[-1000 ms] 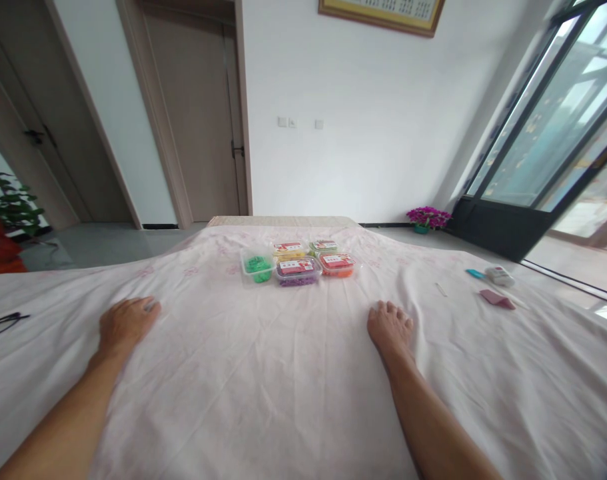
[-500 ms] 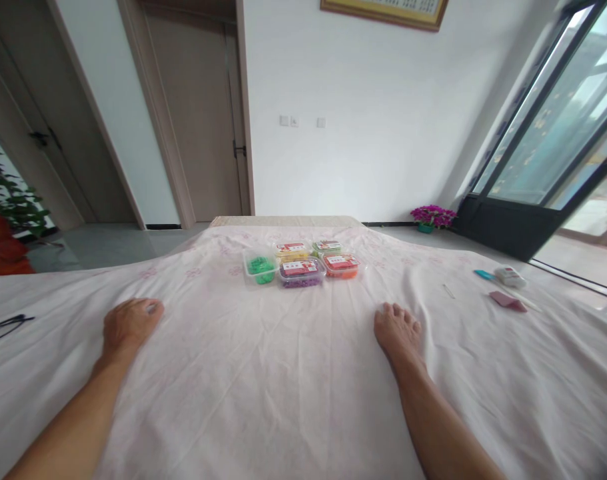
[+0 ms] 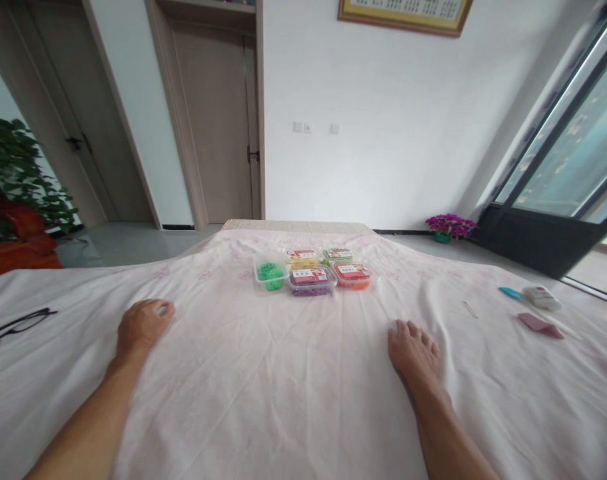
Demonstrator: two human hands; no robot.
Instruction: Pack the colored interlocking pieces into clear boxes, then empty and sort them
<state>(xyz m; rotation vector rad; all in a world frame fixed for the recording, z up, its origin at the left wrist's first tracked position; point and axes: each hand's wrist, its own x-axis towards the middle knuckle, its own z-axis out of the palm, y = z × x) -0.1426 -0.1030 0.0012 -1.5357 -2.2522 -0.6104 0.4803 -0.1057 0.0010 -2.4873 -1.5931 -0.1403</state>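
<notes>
My left hand (image 3: 146,322) rests on the pale pink floral cloth (image 3: 263,373), fingers curled into a fist; I see nothing in it. Across from it, my right hand (image 3: 414,347) lies on the same cloth with its fingers folded under, and it shows no object either. Beyond both hands, near the middle, sit several small clear plastic boxes. An uncovered one (image 3: 270,272) holds green pieces. The labelled, lidded ones have purple (image 3: 312,281), orange (image 3: 353,275), yellow (image 3: 303,257) and green (image 3: 338,255) contents. Neither hand touches a box.
Black glasses (image 3: 20,327) lie at the far left. On the right are a dusky pink cloth piece (image 3: 540,325), a white packet (image 3: 542,297), a blue item (image 3: 511,292) and a thin pale stick (image 3: 470,309). A magenta potted plant (image 3: 450,225) stands beyond.
The whole view has swung slightly left, so everything sits further right in the picture. Both hands stay resting on the cloth, and the boxes keep their arrangement.
</notes>
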